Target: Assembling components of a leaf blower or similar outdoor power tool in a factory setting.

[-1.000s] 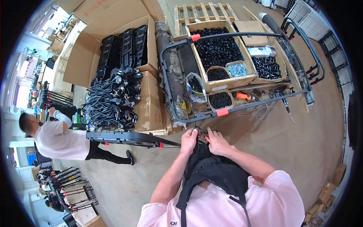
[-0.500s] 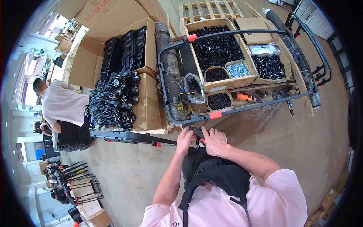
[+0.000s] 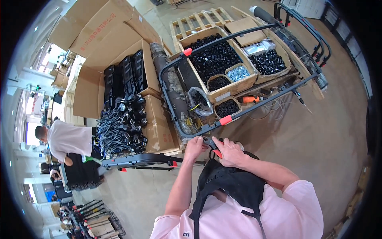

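My left hand (image 3: pixel 194 149) is closed just below the near left corner of a dark tubular frame (image 3: pixel 164 85). Its fingertips pinch a small dark part that I cannot make out. Close beside it, my right hand (image 3: pixel 232 153) grips pliers (image 3: pixel 217 153) with red handles, their dark jaws near my left fingertips. The frame carries red pieces on its sides and lies across a bench of parts trays. A black apron (image 3: pixel 227 181) hangs below my hands.
Beyond the frame are a wooden tray of black caps (image 3: pixel 215 55), silver screws (image 3: pixel 238 73), small black parts (image 3: pixel 227 108) and an orange power tool (image 3: pixel 251 99). At left stand an open carton (image 3: pixel 89 95), bundled cables (image 3: pixel 115 129) and a co-worker (image 3: pixel 71 137). More dark frames (image 3: pixel 324 40) stand far right.
My view has turned slightly, so the frame and trays appear tilted. Both hands stay together at the frame's near corner, and more of the red handle shows. The co-worker's arm has shifted.
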### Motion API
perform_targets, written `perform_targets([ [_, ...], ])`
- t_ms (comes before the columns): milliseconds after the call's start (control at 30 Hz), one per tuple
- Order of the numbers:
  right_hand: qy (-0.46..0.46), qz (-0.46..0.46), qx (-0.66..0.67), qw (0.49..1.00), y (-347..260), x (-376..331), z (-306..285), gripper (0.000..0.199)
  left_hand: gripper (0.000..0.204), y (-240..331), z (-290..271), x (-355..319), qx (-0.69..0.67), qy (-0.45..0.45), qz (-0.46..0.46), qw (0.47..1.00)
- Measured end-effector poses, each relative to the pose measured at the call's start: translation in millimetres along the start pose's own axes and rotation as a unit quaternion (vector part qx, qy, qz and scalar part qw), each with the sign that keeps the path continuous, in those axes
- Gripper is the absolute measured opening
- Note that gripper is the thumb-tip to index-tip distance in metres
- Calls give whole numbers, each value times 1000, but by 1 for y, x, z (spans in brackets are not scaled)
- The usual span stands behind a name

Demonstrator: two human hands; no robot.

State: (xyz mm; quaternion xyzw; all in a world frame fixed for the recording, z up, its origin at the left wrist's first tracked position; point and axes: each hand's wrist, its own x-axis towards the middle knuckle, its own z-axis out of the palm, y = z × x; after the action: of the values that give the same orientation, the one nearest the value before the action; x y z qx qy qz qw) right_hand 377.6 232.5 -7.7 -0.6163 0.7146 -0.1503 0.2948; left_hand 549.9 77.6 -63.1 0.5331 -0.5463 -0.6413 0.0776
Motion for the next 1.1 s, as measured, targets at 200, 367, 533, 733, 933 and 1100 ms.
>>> perform_targets([
  [200,81,39,-39,995,-34,-3,25,89,37,61,-34,2,408,168,271,856],
  [367,130,84,-62,986,-61,0,44,86,41,51,-37,34,546,131,400,724],
  [533,171,125,-105,972,-76,4,57,82,48,44,-40,54,472,79,401,781],
  [733,175,145,-137,964,-85,17,65,79,44,42,-44,66,437,71,383,810],
  [933,163,190,-131,959,-94,38,78,72,43,39,-48,83,457,81,357,810],
  [1100,213,171,-160,948,-88,37,77,65,46,44,-45,87,474,91,359,799],
])
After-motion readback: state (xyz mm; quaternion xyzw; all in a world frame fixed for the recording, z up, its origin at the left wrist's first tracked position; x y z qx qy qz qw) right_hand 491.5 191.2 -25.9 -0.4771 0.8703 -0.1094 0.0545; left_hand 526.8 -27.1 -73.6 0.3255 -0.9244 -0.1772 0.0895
